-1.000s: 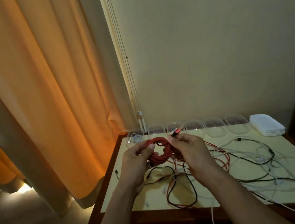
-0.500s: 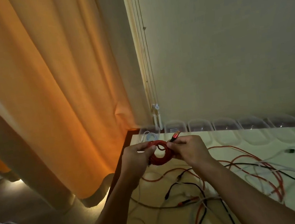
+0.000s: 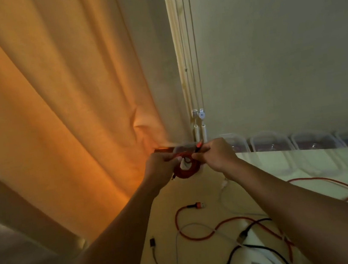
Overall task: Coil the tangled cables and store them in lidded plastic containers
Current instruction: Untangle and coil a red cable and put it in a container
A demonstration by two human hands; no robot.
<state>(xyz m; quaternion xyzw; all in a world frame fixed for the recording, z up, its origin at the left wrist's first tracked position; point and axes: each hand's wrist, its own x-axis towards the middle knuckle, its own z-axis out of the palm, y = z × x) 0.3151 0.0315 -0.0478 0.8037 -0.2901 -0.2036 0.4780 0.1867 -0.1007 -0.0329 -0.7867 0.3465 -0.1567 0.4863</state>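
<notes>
Left hand [image 3: 162,167] and right hand [image 3: 216,155] gripped the coiled red cable [image 3: 187,171] at the table [image 3: 307,164] corner, partly hiding the clear containers [image 3: 268,143]; loose cables [image 3: 205,234] sprawled below, orange curtain [image 3: 53,104] alongside.

A home room, going by the orange curtain [image 3: 59,116], plain wall [image 3: 280,49] and cable-strewn table [image 3: 200,195].

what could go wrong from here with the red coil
1. The red coil is kept together only by the left hand and right hand; no tie shows, so it may spring open on release.
2. Its plug end sticks up and might snag a clear container rim.
3. The forearms hang over loose cables on the table and could drag them.
</notes>
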